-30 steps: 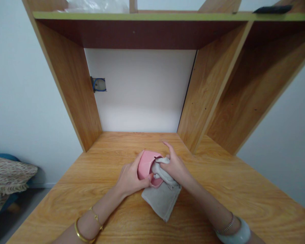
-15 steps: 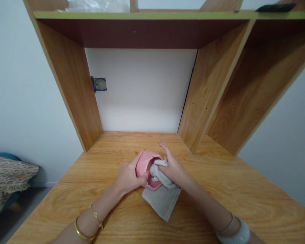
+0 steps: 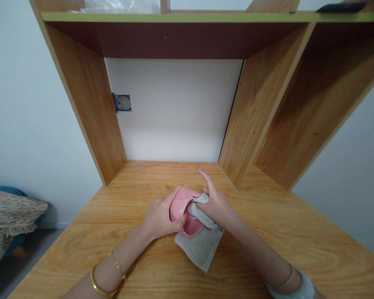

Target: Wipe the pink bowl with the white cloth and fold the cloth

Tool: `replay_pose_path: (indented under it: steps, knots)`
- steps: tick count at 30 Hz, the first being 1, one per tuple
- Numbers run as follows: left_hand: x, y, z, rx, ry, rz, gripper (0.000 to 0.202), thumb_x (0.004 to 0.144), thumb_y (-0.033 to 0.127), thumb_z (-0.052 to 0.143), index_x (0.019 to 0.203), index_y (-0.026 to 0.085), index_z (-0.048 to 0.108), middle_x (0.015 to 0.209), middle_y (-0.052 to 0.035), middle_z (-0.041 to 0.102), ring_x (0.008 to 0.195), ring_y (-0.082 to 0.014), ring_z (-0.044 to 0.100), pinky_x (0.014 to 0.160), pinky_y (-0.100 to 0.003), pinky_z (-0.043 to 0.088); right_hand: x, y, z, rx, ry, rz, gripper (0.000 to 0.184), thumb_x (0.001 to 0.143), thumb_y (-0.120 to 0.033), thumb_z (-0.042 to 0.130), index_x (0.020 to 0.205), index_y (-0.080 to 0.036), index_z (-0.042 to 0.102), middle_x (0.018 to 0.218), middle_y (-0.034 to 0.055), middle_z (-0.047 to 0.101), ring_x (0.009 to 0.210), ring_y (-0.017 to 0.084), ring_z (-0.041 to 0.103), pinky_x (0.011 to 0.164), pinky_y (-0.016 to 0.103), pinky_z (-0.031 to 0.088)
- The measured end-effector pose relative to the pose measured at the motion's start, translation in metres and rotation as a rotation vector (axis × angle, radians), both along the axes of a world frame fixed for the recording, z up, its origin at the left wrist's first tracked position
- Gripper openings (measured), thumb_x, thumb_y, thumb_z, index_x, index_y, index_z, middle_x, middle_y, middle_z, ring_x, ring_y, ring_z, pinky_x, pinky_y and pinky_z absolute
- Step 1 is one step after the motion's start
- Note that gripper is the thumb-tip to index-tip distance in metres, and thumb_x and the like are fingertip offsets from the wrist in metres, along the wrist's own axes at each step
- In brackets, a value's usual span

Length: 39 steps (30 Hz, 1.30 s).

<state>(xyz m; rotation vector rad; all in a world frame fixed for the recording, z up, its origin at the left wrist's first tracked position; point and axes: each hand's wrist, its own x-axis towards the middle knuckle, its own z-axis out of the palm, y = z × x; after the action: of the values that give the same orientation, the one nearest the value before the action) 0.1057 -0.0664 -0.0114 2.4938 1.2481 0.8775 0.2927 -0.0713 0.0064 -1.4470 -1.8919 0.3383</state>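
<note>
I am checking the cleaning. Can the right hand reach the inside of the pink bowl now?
Probably yes. The left hand tilts the pink bowl so its opening faces the right hand, whose grey cloth lies at the rim; nothing stands between.

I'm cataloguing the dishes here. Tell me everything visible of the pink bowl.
The pink bowl is small, smooth and matte, plastic or ceramic by its look, with a darker pink inside. It is tipped on its side, mouth facing right, just above the wooden desk. The left hand grips its rim and outer wall; the right hand presses a grey cloth into its mouth.
</note>
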Motion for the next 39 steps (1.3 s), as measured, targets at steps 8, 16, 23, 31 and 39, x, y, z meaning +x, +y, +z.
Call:
replay_pose_path:
  steps: [8, 16, 23, 31, 39]
  knots:
    - [0.003, -0.003, -0.001, -0.022, -0.020, -0.002, 0.072, 0.070, 0.046, 0.049, 0.132, 0.016, 0.030, 0.087, -0.0084, 0.064, 0.069, -0.0235, 0.059, 0.067, -0.033, 0.043, 0.008, 0.006, -0.006, -0.038, -0.077, 0.095, 0.068, 0.068, -0.013, 0.045, 0.132, -0.022, 0.023, 0.060, -0.0050, 0.049, 0.057, 0.014, 0.049, 0.054, 0.021, 0.033]
    - [0.003, 0.003, -0.006, -0.157, -0.253, -0.003, 0.079, 0.077, 0.049, 0.048, 0.136, 0.016, 0.008, 0.109, -0.0121, 0.055, 0.092, -0.0255, 0.056, 0.078, -0.037, 0.042, 0.007, 0.011, -0.016, -0.040, 0.154, -0.042, 0.068, 0.067, -0.010, 0.043, 0.132, -0.020, 0.024, 0.085, 0.0028, 0.061, 0.074, 0.017, 0.055, 0.069, 0.027, 0.041]
    - [0.016, -0.004, -0.010, -0.232, -0.385, -0.029, 0.097, 0.069, 0.044, 0.062, 0.136, 0.017, -0.004, 0.125, -0.0146, 0.042, 0.110, -0.0260, 0.046, 0.089, -0.037, 0.038, 0.002, 0.021, -0.030, 0.005, 0.390, -0.058, 0.063, 0.067, -0.014, 0.041, 0.128, -0.017, 0.024, 0.118, 0.0074, 0.048, 0.099, 0.016, 0.050, 0.083, 0.030, 0.040]
    - [0.010, 0.000, -0.010, -0.172, -0.384, -0.018, 0.083, 0.070, 0.034, 0.058, 0.135, 0.017, 0.010, 0.122, -0.0123, 0.045, 0.103, -0.0241, 0.050, 0.086, -0.035, 0.041, 0.001, 0.017, -0.022, -0.086, 0.302, -0.104, 0.073, 0.064, -0.016, 0.049, 0.131, -0.017, 0.019, 0.067, -0.0036, 0.054, 0.054, 0.012, 0.050, 0.054, 0.023, 0.041]
    - [0.004, 0.001, -0.011, -0.190, -0.214, -0.022, 0.081, 0.065, 0.030, 0.056, 0.135, 0.019, 0.019, 0.099, -0.0066, 0.061, 0.082, -0.0246, 0.059, 0.077, -0.038, 0.044, 0.001, 0.005, -0.008, -0.019, 0.106, -0.083, 0.075, 0.064, -0.015, 0.049, 0.133, -0.024, 0.019, 0.052, -0.0096, 0.040, 0.047, 0.011, 0.044, 0.047, 0.019, 0.028]
